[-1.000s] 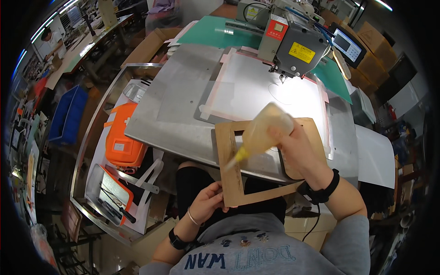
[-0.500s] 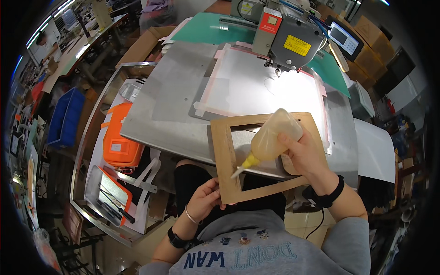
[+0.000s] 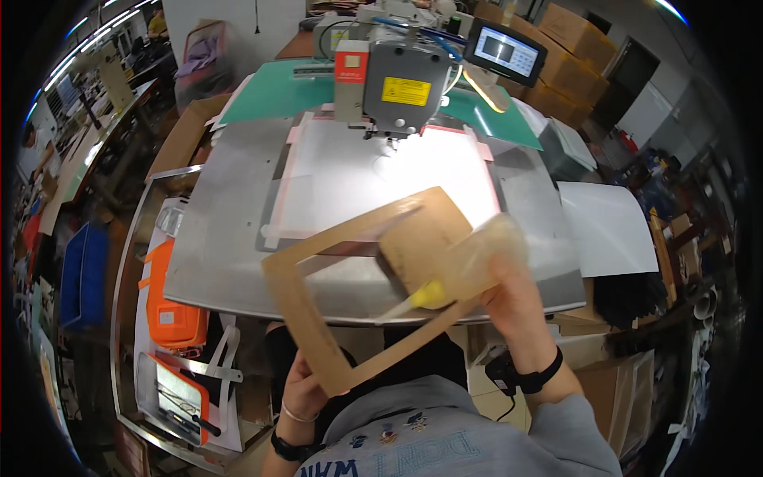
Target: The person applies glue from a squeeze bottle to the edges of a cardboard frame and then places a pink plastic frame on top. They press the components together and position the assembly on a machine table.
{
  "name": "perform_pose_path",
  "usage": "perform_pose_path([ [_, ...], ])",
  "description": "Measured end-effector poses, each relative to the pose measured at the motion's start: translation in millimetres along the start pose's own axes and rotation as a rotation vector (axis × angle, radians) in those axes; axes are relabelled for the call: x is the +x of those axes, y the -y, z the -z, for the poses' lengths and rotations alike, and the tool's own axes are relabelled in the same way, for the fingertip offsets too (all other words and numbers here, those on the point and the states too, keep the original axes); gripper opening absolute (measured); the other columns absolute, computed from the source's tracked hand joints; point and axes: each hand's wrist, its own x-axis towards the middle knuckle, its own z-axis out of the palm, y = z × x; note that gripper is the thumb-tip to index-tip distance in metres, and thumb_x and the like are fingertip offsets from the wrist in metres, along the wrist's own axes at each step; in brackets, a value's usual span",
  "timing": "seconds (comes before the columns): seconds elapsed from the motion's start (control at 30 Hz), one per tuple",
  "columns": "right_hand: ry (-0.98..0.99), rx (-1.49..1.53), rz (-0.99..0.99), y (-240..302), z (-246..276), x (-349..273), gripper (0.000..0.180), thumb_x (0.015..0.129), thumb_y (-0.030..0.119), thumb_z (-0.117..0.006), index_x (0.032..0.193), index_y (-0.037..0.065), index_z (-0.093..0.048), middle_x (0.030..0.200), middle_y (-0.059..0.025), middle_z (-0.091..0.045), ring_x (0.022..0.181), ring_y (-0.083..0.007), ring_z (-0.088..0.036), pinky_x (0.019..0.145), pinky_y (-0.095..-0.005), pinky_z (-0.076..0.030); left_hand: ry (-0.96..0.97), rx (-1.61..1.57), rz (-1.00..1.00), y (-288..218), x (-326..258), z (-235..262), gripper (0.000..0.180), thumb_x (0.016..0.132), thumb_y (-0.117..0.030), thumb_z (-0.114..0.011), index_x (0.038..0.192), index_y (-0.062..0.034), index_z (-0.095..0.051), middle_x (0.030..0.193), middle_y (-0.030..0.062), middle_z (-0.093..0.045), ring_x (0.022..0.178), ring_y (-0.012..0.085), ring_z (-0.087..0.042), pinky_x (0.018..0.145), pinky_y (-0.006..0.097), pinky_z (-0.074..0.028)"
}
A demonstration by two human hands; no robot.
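Observation:
A flat brown frame (image 3: 304, 322), like cardboard, tilts above the near edge of the metal table. My left hand (image 3: 304, 391) pinches its lower left corner. In my right hand (image 3: 513, 296) is a cloudy squeeze bottle (image 3: 483, 253) with a yellow cap and a pale pointed nozzle. The bottle is tipped, its nozzle pointing down and left over the frame's opening. Within the upper right of the frame shows a rounded brown panel (image 3: 421, 242); whether it is joined to the frame I cannot tell. Bottle and right hand are blurred.
Beyond the frame, a sewing machine head (image 3: 401, 83) stands over a white sheet (image 3: 334, 179) with pink taped edges. A screen (image 3: 505, 52) is at the back right. Left of the table, a side tray holds an orange case (image 3: 171, 298) and tools (image 3: 187, 417). A blue crate (image 3: 83, 274) stands farther left.
The view has shifted, so the machine and table sit farther left. The frame has turned and tilted in my left hand, and the bottle's nozzle has come away from the frame's left bar.

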Motion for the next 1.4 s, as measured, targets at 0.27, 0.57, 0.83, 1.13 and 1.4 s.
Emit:
perform_pose_path([
  [0.27, -0.269, -0.167, 0.328, 34.8, 69.7, -19.6, 0.037, 0.082, 0.013, -0.062, 0.114, 0.004, -0.046, 0.109, -0.0085, -0.053, 0.101, -0.02, -0.054, 0.085, -0.0331, -0.046, 0.17, 0.192, 0.178, 7.0, -26.2, 36.4, 0.036, 0.063, 0.007, -0.067, 0.094, 0.0003, -0.051, 0.091, 0.0176, -0.059, 0.086, 0.0329, -0.059, 0.076, 0.042, -0.046],
  [0.57, -0.292, -0.252, 0.481, 15.6, 67.1, 17.9, 0.039, 0.082, 0.016, -0.063, 0.113, 0.001, -0.045, 0.106, -0.0081, -0.053, 0.098, -0.0173, -0.054, 0.083, -0.0317, -0.047, 0.135, 0.202, 0.16, -1.3, -33.8, 32.3, 0.037, 0.062, 0.007, -0.067, 0.096, 0.0025, -0.051, 0.091, 0.0198, -0.059, 0.086, 0.0319, -0.059, 0.075, 0.042, -0.047],
  [0.83, -0.264, -0.347, 0.318, 7.1, 73.1, 4.5, 0.039, 0.081, 0.016, -0.065, 0.111, 0.0, -0.046, 0.103, -0.007, -0.054, 0.095, -0.0153, -0.053, 0.082, -0.0305, -0.047, 0.167, 0.203, 0.125, -1.0, -32.8, 32.8, 0.041, 0.063, 0.005, -0.068, 0.1, 0.0027, -0.051, 0.09, 0.0189, -0.058, 0.086, 0.0321, -0.058, 0.075, 0.043, -0.048],
  [1.13, -0.313, -0.252, 0.368, 9.5, 77.4, 18.7, 0.042, 0.081, 0.014, -0.065, 0.116, 0.001, -0.046, 0.106, -0.0068, -0.055, 0.097, -0.0158, -0.053, 0.083, -0.0281, -0.044, 0.138, 0.189, 0.156, -1.4, -38.2, 47.2, 0.046, 0.065, 0.006, -0.066, 0.107, 0.0008, -0.048, 0.094, 0.019, -0.058, 0.088, 0.0338, -0.059, 0.076, 0.044, -0.048],
  [1.4, -0.245, -0.322, 0.299, 3.3, 69.7, 6.4, 0.04, 0.082, 0.014, -0.063, 0.115, 0.001, -0.045, 0.105, -0.0072, -0.055, 0.098, -0.016, -0.053, 0.084, -0.0299, -0.044, 0.146, 0.244, 0.206, -4.6, -37.7, 40.4, 0.041, 0.069, 0.005, -0.063, 0.107, 0.004, -0.049, 0.095, 0.0199, -0.058, 0.086, 0.0329, -0.06, 0.075, 0.043, -0.048],
])
